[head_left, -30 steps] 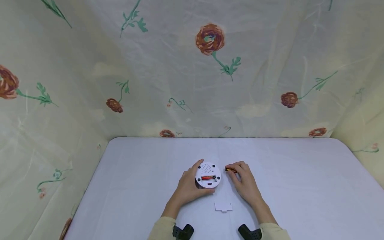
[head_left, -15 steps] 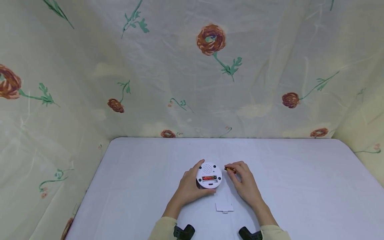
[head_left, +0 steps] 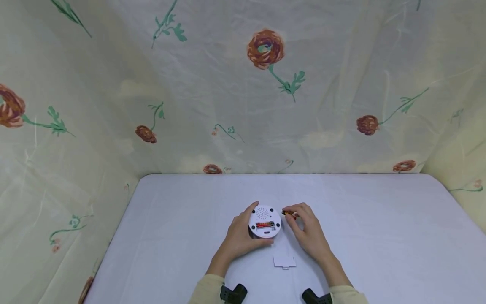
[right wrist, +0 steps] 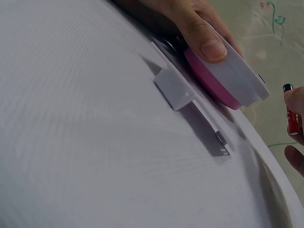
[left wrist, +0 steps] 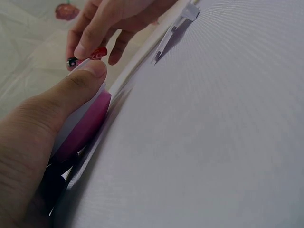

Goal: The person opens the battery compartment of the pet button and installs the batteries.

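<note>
My left hand (head_left: 239, 232) grips the round device (head_left: 261, 211) at its left side: the thumb lies along the rim on the side nearest me and the fingers reach round the far-left side. The device sits slightly left of the bench's midline, well apart from both far corners of the bench (head_left: 182, 211) and from its far edge. Its white back faces up and shows a perforated grille, dark round feet and an uncovered battery compartment. At least one red battery (head_left: 264, 225) lies in that compartment; I cannot tell the exact count. The wrist views show a pink lower body; I cannot tell whether it touches the bench.

My right hand (head_left: 309, 230) pinches a loose battery (right wrist: 293, 121) between thumb and fingers. This battery is red with a dark end. It is held clear of the bench, just beside the right rim of the device and apart from it, with the dark end directed toward the device.

The white compartment cover (head_left: 284, 261) lies on the bench between my forearms, nearer to me than the device, with its tab toward my side. A flower-printed curtain (head_left: 209, 84) hangs beyond the far edge of the bench.
</note>
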Tool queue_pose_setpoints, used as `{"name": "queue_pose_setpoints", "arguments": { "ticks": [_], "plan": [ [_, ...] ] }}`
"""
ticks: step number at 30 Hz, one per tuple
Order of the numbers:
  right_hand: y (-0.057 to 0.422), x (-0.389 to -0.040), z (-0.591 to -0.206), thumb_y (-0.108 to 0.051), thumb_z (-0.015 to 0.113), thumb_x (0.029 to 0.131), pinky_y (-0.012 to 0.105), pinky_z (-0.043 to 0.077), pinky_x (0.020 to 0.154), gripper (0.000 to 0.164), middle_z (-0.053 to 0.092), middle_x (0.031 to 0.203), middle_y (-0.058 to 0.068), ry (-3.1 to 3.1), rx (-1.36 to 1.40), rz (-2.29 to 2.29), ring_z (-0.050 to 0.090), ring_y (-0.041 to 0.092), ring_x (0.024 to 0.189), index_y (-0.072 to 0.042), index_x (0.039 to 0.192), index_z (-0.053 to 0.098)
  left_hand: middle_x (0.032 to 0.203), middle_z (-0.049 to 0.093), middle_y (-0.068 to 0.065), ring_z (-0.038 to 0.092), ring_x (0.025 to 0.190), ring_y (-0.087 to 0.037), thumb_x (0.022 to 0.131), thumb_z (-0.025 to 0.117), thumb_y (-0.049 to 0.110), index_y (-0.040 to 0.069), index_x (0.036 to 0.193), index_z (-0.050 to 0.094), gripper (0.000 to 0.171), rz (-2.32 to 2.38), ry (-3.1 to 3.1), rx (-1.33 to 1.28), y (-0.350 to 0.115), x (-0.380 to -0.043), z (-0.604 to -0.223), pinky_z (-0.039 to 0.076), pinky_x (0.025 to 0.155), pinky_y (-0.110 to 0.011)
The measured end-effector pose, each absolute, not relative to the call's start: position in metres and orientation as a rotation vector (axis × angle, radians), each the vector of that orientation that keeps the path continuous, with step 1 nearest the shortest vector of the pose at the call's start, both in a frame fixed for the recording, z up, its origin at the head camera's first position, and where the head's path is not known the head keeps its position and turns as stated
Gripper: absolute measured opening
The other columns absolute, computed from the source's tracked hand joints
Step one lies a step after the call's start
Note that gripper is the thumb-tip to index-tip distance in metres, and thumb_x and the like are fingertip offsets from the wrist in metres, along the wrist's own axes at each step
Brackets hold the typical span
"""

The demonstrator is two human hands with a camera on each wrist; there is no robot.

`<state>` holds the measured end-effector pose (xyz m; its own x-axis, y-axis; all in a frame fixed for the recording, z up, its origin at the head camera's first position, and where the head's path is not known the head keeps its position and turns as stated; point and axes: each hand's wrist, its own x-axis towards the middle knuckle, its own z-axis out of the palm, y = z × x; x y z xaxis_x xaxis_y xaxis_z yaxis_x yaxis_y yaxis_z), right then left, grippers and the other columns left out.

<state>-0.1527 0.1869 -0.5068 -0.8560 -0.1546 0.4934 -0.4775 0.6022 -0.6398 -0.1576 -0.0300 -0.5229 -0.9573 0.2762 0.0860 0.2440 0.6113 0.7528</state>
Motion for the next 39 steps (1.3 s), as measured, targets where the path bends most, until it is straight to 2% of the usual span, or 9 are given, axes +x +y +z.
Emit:
{"name": "queue_pose_setpoints", "arguments": {
  "ticks": [7,20,25,39],
  "plan": [
    [0.183,-0.151,-0.505,-0.01,0.061,0.091,0.021,0.044,0.082,0.021,0.059,0.105,-0.006,-2.453,0.508,1.161,0.051,0.005,0.095,-0.015,0.112,0.063,0.141,0.047,0.004,0.048,0.122,-0.023,0.061,0.079,0.062,0.035,0.15,0.02,0.109,1.292,2.783,0.459,-0.03,-0.158,-0.522,0.041,0.096,-0.05],
    [0.17,-0.145,-0.499,-0.016,0.059,0.093,0.026,0.044,0.089,0.021,0.059,0.11,-0.006,-2.472,0.604,1.196,0.05,0.006,0.106,-0.015,0.114,0.061,0.143,0.045,0.004,0.048,0.121,-0.023,0.061,0.077,0.064,0.038,0.149,0.019,0.108,1.289,2.788,0.475,-0.031,-0.159,-0.522,0.041,0.095,-0.049],
    [0.165,-0.144,-0.499,-0.016,0.059,0.093,0.026,0.044,0.089,0.02,0.059,0.111,-0.007,-2.476,0.623,1.202,0.05,0.006,0.106,-0.017,0.113,0.061,0.144,0.044,0.003,0.048,0.122,-0.023,0.062,0.076,0.065,0.034,0.15,0.02,0.109,1.288,2.79,0.498,-0.032,-0.16,-0.523,0.041,0.095,-0.049],
    [0.159,-0.141,-0.497,-0.013,0.06,0.093,0.021,0.043,0.088,0.019,0.06,0.108,-0.004,-2.436,0.678,1.208,0.051,0.009,0.103,-0.015,0.111,0.062,0.143,0.045,0.002,0.049,0.119,-0.023,0.063,0.078,0.062,0.033,0.15,0.02,0.108,1.278,2.796,0.488,-0.032,-0.157,-0.52,0.042,0.093,-0.046]
  ]
}}
